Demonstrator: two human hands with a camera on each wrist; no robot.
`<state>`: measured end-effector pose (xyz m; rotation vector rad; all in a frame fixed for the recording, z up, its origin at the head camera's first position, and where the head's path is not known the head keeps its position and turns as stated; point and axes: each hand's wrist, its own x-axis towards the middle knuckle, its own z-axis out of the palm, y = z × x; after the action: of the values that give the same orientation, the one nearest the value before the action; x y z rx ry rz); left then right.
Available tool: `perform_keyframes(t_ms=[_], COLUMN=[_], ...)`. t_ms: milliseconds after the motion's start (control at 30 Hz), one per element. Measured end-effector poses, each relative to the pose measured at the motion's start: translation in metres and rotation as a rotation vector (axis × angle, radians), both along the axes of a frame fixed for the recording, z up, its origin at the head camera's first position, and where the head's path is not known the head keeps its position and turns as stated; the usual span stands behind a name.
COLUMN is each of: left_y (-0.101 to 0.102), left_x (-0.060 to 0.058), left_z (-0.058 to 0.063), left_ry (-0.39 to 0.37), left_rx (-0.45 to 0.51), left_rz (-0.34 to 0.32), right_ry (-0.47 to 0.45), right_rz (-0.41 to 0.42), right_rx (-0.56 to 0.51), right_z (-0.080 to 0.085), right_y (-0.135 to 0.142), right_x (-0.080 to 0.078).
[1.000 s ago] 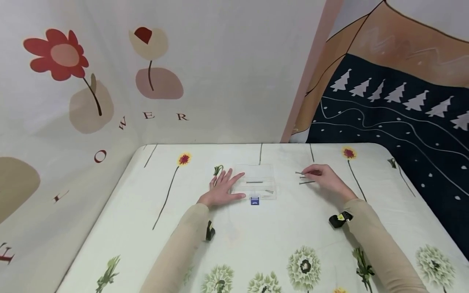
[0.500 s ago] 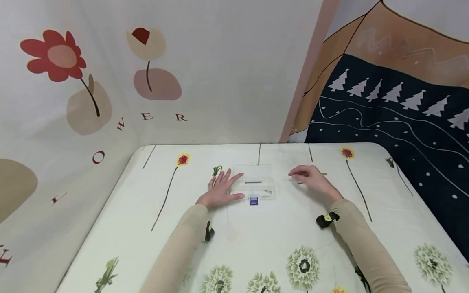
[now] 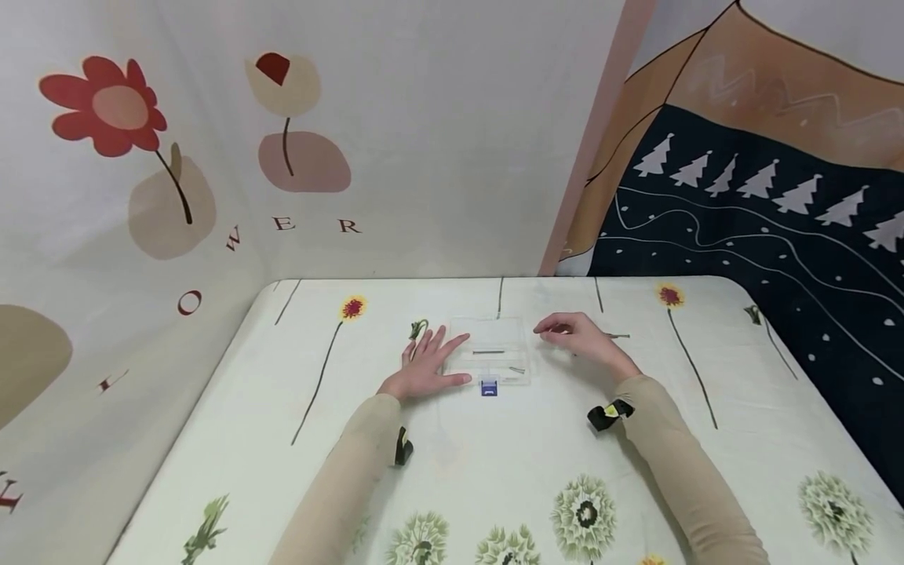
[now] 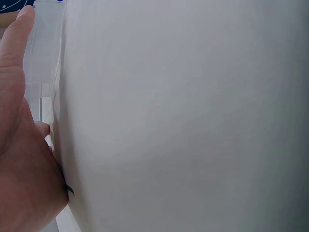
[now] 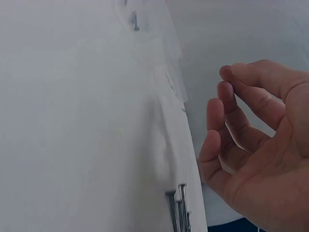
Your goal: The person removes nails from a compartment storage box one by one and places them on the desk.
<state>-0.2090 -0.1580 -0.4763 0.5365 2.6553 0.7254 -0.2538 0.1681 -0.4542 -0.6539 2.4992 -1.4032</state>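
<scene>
A clear plastic box point(image 3: 487, 329) with a blue latch point(image 3: 489, 388) lies on the table. One long nail point(image 3: 489, 352) and some short metal pieces point(image 3: 517, 369) are inside it. My left hand point(image 3: 426, 369) rests at the box's left side, fingers spread, fingertips and thumb overlapping its edge. Just right of the box, my right hand point(image 3: 582, 339) hovers with thumb and index fingertips together; in the right wrist view I cannot tell whether something thin is between them. Several nails point(image 5: 172, 208) lie on the table below that hand, one nail point(image 3: 619, 336) showing behind it.
White flower-printed cloth covers the table point(image 3: 452, 471). A pale printed curtain point(image 3: 438, 141) stands behind and to the left, and a dark tree-patterned cloth point(image 3: 741, 235) hangs at the right. A black wrist camera point(image 3: 609, 416) sits on the right sleeve.
My right hand has moved left from the nails to beside the box, uncovering a nail on its right. My left hand has stayed at the box.
</scene>
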Motion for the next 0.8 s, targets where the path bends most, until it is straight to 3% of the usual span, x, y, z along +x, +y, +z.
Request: perform_keyframes(t_ms=[233,800], left_y=[0.0,0.001], left_x=[0.0,-0.001], left_z=[0.0,-0.002], left_ry=[0.012,0.008], left_rx=[0.005,-0.026], left_rz=[0.004,0.02], right_ry=[0.02,-0.026], right_rz=[0.06,0.082], right_rx=[-0.028,-0.034], right_z=[0.0,-0.002], right_y=[-0.021,-0.058], right_x=[0.0,0.012])
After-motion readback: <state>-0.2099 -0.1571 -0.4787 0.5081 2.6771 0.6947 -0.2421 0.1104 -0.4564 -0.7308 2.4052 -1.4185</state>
